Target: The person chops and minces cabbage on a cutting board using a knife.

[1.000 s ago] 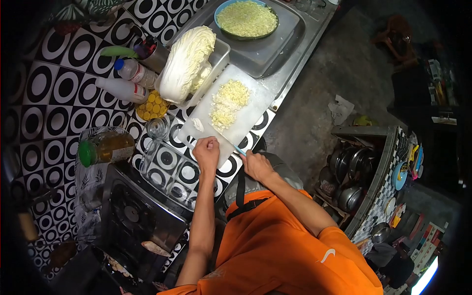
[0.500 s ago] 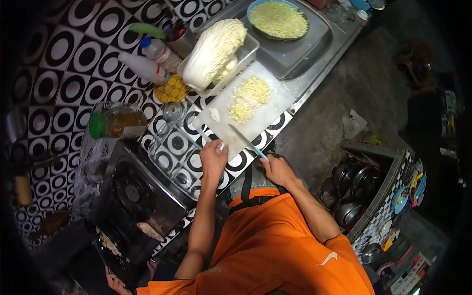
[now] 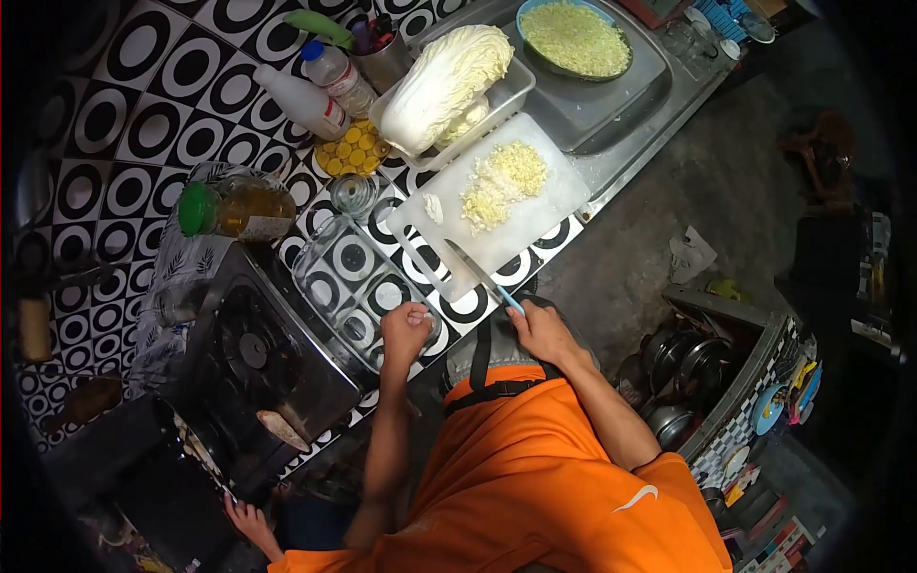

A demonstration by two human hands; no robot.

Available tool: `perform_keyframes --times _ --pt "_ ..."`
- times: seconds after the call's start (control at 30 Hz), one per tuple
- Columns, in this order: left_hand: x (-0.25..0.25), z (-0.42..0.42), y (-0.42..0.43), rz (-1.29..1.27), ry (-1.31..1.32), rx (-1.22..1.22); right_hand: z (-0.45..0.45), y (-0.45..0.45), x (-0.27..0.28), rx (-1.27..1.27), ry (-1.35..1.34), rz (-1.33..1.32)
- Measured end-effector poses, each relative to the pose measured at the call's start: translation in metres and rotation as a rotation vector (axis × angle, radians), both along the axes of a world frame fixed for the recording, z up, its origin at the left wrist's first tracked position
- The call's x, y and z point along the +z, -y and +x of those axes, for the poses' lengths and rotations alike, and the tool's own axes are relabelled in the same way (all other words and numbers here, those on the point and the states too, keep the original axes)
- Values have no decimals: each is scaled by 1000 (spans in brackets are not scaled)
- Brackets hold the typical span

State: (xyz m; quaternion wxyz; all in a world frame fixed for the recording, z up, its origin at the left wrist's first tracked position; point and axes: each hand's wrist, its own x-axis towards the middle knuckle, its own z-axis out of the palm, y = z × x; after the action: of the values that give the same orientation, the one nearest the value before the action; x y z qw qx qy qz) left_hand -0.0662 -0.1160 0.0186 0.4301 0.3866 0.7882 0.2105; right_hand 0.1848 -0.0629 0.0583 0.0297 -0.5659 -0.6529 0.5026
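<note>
My right hand (image 3: 543,329) grips a knife (image 3: 509,300) by its light blue handle, and the blade rests at the near edge of the white cutting board (image 3: 556,191). Finely chopped pale-yellow cabbage (image 3: 504,186) lies heaped on the board, with a small white piece (image 3: 434,209) beside it. My left hand (image 3: 406,329) is closed over the right side of a clear glass dish (image 3: 330,286); what its fingers hold, if anything, is hidden. A whole napa cabbage (image 3: 444,91) lies in a clear plastic container (image 3: 521,88) behind the board.
A bowl of chopped cabbage (image 3: 578,38) stands on the metal sink (image 3: 611,167). Bottles (image 3: 301,100), yellow caps (image 3: 351,151) and a green-lidded jar (image 3: 239,210) line the tiled counter. A stove (image 3: 277,349) is at left; another person's hand (image 3: 250,525) shows at lower left.
My left hand has moved off the board's near corner, leftward and slightly down, to over the glass dish. My right hand stays on the knife. The view has shifted slightly.
</note>
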Motion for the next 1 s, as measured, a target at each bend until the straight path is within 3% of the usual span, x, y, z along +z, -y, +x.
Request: perform_keyframes --times 0.2,0.3,0.47,0.67,0.73,1.0 --pt "0 -18 -5 114 168 247 5 0 2 -76 3 -11" --pt "40 -14 -33 267 -251 73 5 6 2 -114 12 -7" --pt "33 10 -85 520 -30 -217 2 6 2 -131 8 33" --pt "6 41 -115 549 -101 -382 -3 2 -8 -136 62 -13" --pt "-8 40 -110 494 -205 -349 -4 1 -5 -153 67 -37" --pt "-14 45 -111 433 -86 -189 -8 1 11 -90 199 -69"
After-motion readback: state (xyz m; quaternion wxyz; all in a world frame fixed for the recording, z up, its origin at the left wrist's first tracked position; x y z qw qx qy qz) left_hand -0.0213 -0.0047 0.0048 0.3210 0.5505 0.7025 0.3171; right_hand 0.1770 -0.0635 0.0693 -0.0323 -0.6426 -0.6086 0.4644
